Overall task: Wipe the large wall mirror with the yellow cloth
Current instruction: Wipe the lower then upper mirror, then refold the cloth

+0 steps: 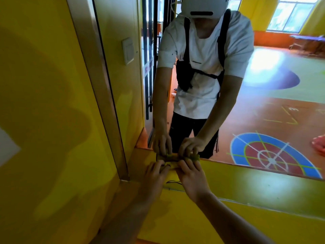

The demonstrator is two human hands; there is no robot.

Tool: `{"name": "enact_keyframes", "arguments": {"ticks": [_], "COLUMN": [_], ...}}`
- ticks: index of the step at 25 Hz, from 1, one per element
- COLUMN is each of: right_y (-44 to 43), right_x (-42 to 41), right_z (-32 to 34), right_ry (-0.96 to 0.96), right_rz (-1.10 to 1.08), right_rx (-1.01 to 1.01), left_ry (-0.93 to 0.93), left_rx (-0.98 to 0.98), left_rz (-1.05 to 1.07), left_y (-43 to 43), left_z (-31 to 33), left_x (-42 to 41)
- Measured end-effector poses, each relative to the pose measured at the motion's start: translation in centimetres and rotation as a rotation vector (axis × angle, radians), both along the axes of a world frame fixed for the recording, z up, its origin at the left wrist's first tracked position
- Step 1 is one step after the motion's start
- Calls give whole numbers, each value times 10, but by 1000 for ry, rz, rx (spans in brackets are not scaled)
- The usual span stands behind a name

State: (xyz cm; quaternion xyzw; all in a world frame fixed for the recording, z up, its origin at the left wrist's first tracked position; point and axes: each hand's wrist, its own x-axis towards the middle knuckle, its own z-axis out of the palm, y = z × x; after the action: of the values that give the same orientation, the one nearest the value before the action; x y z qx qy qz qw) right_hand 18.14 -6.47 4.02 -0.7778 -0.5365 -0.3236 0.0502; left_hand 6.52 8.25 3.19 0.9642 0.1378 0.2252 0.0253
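Head view: left hand (154,174) and right hand (192,176) side by side, both gripping folded yellow cloth (172,164), fingers curling over it. Cloth touching bottom edge of large wall mirror (263,88), near mirror's lower-left corner.

wall mirror (274,106) — upright, metal-framed | yellow cloth (172,164) — bunched against its bottom edge

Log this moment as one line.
left hand: holds yellow cloth | right hand: holds yellow cloth | cloth position: mirror bottom edge, lower-left corner
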Motion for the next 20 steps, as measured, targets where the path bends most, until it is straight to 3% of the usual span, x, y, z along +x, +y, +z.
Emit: {"name": "enact_keyframes", "arguments": {"ticks": [4, 11, 20], "right_y": [-43, -130, -259], "right_x": [3, 25, 100], "right_z": [15, 93, 224], "right_ry": [25, -3, -87], "right_rz": [-33, -66, 10], "right_rx": [13, 157, 265], "left_ry": [-198, -342, -464], "left_rx": [-4, 162, 295], "left_rz": [-142, -328, -276], "left_y": [-27, -87, -218], "left_z": [8, 98, 245], "left_x": [11, 48, 108]}}
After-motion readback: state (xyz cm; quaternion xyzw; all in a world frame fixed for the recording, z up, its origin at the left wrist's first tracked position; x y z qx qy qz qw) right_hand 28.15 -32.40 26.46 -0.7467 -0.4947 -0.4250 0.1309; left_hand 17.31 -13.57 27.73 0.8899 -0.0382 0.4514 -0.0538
